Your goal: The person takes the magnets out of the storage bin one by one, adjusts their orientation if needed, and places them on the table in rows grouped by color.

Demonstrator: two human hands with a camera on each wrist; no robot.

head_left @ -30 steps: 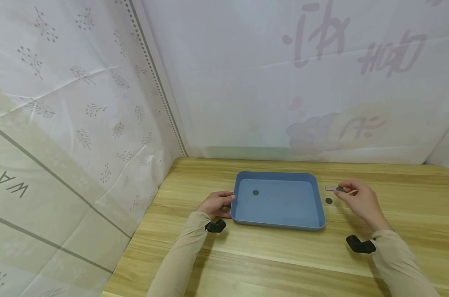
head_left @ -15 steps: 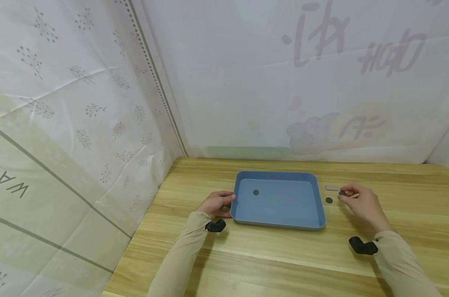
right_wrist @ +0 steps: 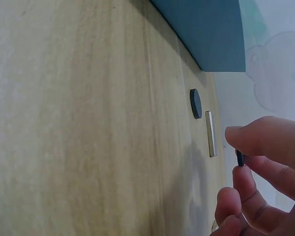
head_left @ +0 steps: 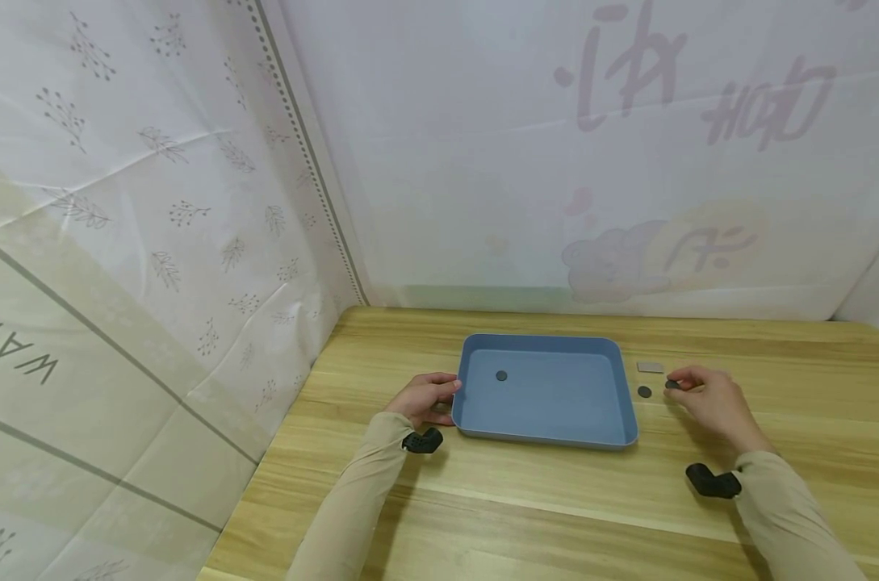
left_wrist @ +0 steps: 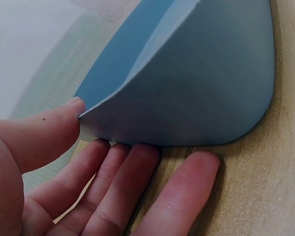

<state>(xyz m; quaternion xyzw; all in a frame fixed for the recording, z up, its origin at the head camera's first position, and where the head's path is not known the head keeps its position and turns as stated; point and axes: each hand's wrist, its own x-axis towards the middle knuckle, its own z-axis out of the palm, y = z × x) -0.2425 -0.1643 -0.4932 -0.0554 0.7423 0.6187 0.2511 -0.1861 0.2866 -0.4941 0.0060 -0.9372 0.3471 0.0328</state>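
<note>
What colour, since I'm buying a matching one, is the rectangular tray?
The rectangular tray is plain greyish blue, best seen in the head view.

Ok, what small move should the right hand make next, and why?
Probably lower the held disc to the table: the right hand pinches it beside the loose disc, outside the tray, and the right wrist view suggests a gap below it.

sleeves (head_left: pixel 350 492): long, plain beige | wrist pieces (head_left: pixel 422 441): black, bent
</note>
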